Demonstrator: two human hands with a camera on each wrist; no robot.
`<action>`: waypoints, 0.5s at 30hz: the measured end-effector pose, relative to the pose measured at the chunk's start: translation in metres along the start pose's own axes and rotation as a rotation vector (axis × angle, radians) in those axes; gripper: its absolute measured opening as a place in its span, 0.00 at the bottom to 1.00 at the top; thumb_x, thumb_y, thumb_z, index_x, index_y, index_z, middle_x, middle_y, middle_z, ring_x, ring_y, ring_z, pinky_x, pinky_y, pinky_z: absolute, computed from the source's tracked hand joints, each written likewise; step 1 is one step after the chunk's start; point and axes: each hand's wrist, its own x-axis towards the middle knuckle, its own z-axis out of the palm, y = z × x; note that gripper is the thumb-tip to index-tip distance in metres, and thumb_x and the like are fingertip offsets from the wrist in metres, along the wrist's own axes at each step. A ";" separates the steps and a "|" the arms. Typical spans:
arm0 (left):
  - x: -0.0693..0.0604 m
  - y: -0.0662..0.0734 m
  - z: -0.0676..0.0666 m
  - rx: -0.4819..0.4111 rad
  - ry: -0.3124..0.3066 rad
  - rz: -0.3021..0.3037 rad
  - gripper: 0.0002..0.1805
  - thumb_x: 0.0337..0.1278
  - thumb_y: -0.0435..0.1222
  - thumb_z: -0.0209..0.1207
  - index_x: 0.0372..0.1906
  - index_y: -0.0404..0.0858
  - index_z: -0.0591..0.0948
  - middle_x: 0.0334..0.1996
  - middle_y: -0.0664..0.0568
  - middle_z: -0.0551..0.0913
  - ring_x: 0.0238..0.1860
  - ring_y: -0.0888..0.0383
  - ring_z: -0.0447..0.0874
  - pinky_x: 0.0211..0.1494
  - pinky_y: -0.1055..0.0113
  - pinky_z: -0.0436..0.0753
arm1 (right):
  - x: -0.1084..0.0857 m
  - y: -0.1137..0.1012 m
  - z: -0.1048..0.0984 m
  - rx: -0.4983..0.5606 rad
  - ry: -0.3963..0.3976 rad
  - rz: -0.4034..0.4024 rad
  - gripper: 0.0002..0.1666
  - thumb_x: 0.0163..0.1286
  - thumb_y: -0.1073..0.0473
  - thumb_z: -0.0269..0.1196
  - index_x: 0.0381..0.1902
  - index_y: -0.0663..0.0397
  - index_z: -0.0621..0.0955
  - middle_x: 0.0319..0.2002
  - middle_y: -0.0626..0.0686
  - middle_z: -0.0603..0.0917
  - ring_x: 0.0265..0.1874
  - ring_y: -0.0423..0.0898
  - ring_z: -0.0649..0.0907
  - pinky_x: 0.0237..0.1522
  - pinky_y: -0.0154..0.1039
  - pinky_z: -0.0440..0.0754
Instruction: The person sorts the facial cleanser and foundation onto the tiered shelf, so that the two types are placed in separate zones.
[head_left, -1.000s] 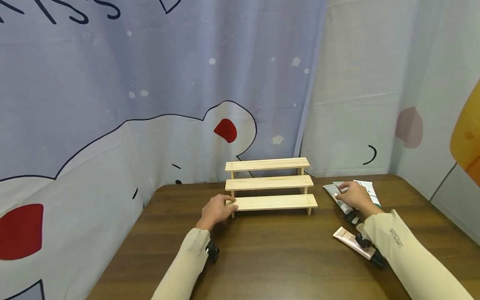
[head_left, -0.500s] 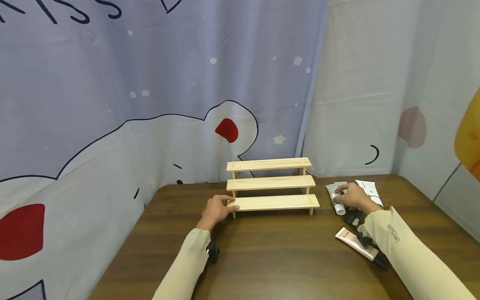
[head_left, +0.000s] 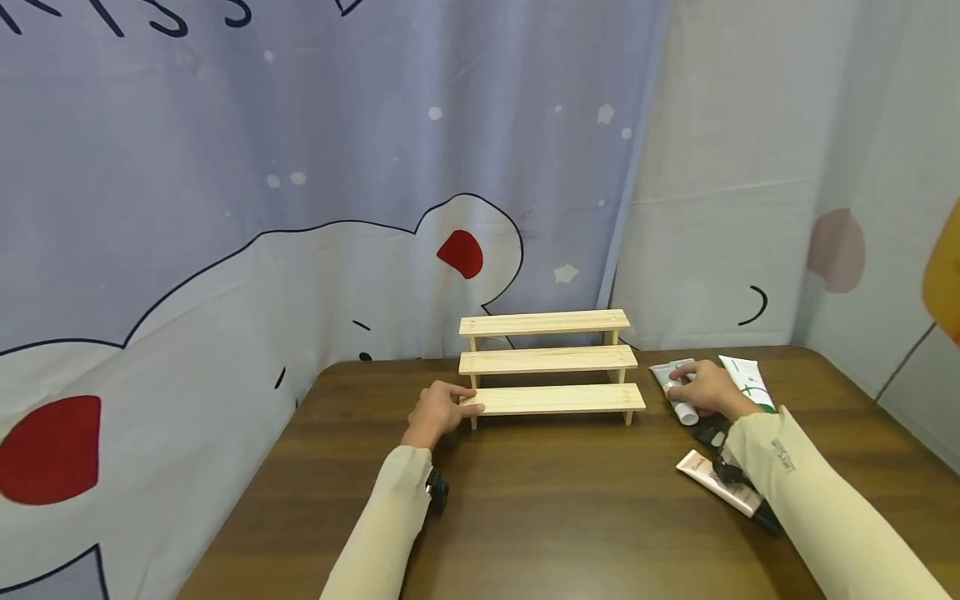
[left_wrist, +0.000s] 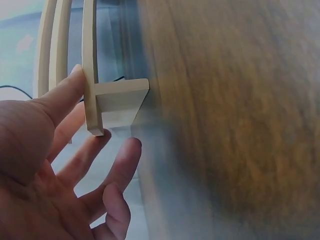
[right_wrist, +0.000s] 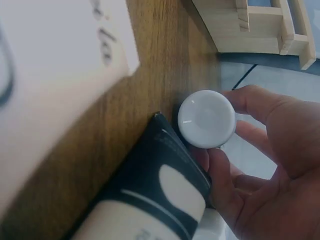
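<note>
Tubes (head_left: 705, 473) lie around the right hand (head_left: 710, 390) gripping 1 white-capped tube (right_wrist: 206, 119); left hand (head_left: 437, 410) holds the 3-tier rack (head_left: 558, 400)

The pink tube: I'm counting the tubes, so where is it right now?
In the head view, the pink tube lies on the table at the right, nearer the camera than the dark tube, its cap beside the right sleeve.

Brown wood-grain table (head_left: 555, 483), far corners rounded, pale sheen on the near part. Behind it, creased hanging cloth (head_left: 360, 142): lilac-blue above, white below, red patches (head_left: 461, 254), black lettering (head_left: 167, 29) upper left. Whiter cloth (head_left: 720, 167) at right.
</note>
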 end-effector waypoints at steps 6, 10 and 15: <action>0.003 0.004 0.001 0.038 0.000 -0.028 0.22 0.49 0.56 0.70 0.52 0.61 0.87 0.63 0.46 0.79 0.29 0.53 0.73 0.27 0.62 0.66 | 0.002 -0.002 0.000 0.003 -0.005 0.015 0.31 0.57 0.57 0.66 0.56 0.69 0.78 0.43 0.76 0.76 0.18 0.47 0.81 0.17 0.42 0.84; 0.003 0.003 0.002 0.031 -0.007 -0.028 0.22 0.49 0.56 0.70 0.53 0.62 0.86 0.63 0.46 0.78 0.27 0.54 0.72 0.26 0.63 0.66 | 0.000 -0.009 -0.001 0.001 0.017 0.002 0.32 0.58 0.57 0.66 0.58 0.69 0.77 0.43 0.75 0.77 0.17 0.47 0.81 0.17 0.42 0.83; 0.002 0.000 0.001 0.014 -0.004 -0.025 0.22 0.50 0.55 0.70 0.53 0.61 0.86 0.64 0.46 0.78 0.26 0.54 0.70 0.26 0.63 0.65 | -0.001 -0.026 -0.005 -0.028 0.070 -0.043 0.32 0.58 0.58 0.65 0.58 0.70 0.77 0.39 0.71 0.81 0.17 0.46 0.80 0.16 0.40 0.82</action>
